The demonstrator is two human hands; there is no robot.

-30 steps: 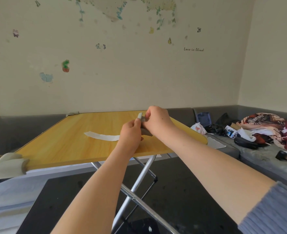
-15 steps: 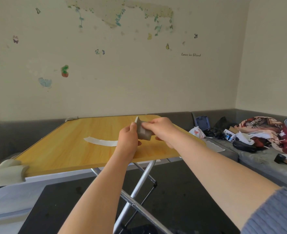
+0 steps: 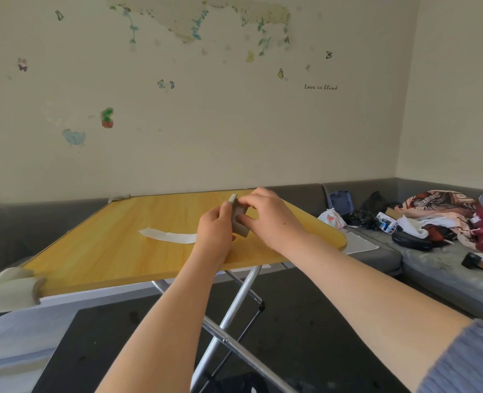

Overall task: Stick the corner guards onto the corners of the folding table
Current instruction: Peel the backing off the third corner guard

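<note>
Both hands, left hand (image 3: 216, 232) and right hand (image 3: 271, 219), pinch one corner guard (image 3: 239, 221).

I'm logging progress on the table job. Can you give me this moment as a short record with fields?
table: folding table, yellow wood-look top
fitted guards: near left corner guard; far left corner guard
bare corner: near right corner
in hand: grey corner guard, held above the tabletop
left hand: grips the guard
right hand: pinches the guard
on tabletop: white backing strip
</note>
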